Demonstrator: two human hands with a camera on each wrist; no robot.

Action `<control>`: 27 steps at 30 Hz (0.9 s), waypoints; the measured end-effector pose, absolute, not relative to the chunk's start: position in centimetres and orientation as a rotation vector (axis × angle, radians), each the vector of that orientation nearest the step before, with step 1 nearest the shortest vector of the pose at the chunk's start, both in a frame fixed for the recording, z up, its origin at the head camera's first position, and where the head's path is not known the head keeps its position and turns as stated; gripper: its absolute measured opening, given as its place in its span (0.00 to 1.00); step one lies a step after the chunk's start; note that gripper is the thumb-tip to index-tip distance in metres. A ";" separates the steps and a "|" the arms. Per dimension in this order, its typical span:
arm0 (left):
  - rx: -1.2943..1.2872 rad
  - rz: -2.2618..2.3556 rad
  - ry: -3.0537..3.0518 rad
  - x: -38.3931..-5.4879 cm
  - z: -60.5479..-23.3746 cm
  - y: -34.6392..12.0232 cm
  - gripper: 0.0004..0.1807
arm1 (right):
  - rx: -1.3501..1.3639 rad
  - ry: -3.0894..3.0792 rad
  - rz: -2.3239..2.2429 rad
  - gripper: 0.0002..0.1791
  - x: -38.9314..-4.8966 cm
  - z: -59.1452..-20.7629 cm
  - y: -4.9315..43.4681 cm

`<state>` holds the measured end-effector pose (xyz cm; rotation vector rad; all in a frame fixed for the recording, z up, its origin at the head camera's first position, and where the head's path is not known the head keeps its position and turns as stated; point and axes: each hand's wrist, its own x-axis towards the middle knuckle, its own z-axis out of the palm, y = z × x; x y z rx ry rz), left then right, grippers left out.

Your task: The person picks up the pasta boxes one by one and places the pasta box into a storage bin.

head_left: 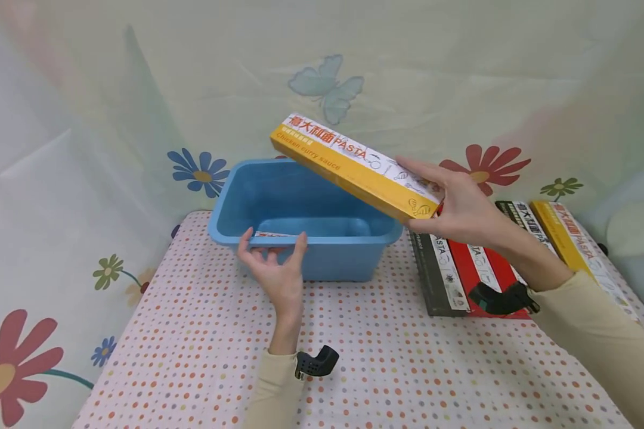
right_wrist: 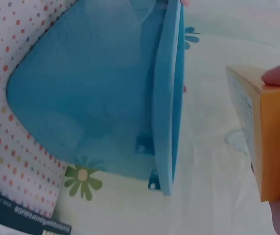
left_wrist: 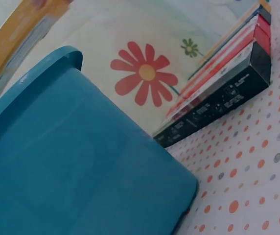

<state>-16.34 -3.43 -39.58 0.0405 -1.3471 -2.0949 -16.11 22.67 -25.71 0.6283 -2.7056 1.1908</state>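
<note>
My right hand (head_left: 461, 199) grips the right end of a yellow and white pasta box (head_left: 354, 164), labelled chicken curry sauce. Tilted, its left end higher, the box is held above a blue plastic bin (head_left: 349, 259). The orange end of this pasta box (right_wrist: 279, 142) shows close up in the right wrist view, a thumb and finger on its edges. At the bin's front rim, my left hand (head_left: 276, 277) holds on with thumb and fingertips at the edge. Just behind that rim, part of a white box with red lettering (head_left: 273, 234) shows inside the bin; the rest is hidden.
Right of the bin lie several pasta boxes side by side: a black box (head_left: 437, 274), red boxes (head_left: 474, 268) partly behind my right arm, another dark box (head_left: 520, 214) and a yellow box (head_left: 574, 244). A dotted cloth (head_left: 365, 357) covers the table; a flowered curtain (head_left: 236, 89) hangs behind.
</note>
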 end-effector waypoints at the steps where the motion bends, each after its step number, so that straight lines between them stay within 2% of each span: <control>1: 0.037 -2.099 -1.350 -16.3 -39.6 -3.4 0.50 | 0.674 -2.736 1.161 0.52 -16.7 -25.4 22.3; 12: 0.005 -2.121 -1.337 -16.4 -39.7 -3.7 0.52 | 1.071 -2.964 0.863 0.47 -23.2 -24.9 19.2; 27: 0.033 -2.158 -1.339 -16.4 -39.7 -3.5 0.51 | 1.222 -3.211 0.685 0.45 -29.8 -26.1 15.1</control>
